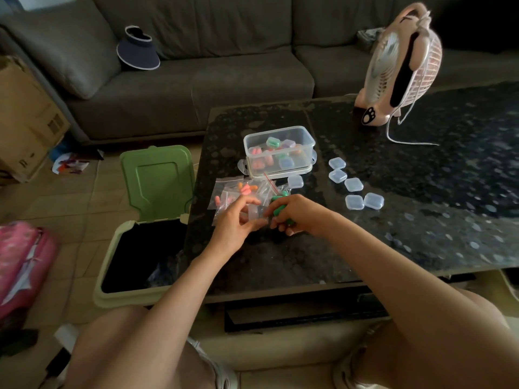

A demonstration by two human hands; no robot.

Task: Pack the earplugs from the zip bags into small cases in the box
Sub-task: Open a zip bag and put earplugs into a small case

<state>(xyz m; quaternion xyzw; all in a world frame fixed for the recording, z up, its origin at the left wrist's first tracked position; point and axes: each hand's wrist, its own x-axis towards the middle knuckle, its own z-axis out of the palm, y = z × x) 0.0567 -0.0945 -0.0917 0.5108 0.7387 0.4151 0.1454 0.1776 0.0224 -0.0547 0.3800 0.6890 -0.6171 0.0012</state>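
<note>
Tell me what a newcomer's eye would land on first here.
First, the two hands over the table: the left hand holds a clear case, and the right hand grips green earplugs. Behind them stands a clear box of coloured cases. A pink fan towers at the table's far right.

Left hand holds clear case; right hand grips green earplugs.
</note>
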